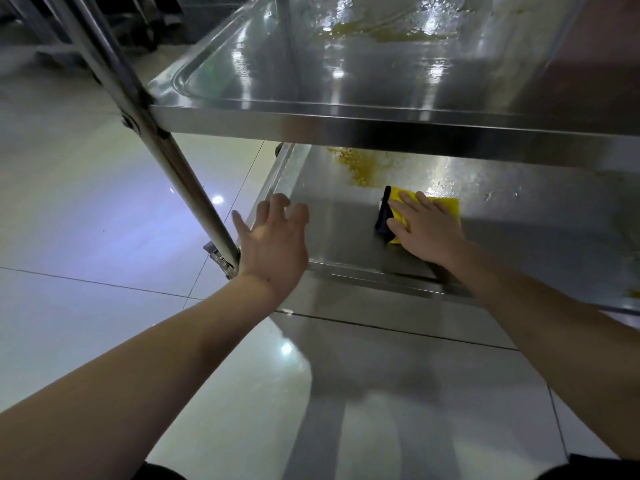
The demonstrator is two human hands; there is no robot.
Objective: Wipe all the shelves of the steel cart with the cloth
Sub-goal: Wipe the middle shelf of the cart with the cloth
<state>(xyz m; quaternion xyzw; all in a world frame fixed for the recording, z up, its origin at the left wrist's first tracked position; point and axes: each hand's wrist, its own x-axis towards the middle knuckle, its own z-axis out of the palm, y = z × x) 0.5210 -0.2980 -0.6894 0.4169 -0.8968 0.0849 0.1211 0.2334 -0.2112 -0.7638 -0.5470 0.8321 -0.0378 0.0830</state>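
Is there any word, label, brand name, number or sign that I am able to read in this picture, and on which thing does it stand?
None: no readable text shows anywhere.
Folded yellow cloth with black edge under the right hand: no print visible.
Lower steel cart shelf and upper steel cart shelf: only reflections and yellowish smears.
Glossy tiled floor: plain.

Steel cart (346, 123) — lower shelf (339, 230) bearing yellow residue (356, 168). Right hand (427, 230) flat on yellow cloth (446, 204); left hand (273, 244) spread open beside the shelf corner.
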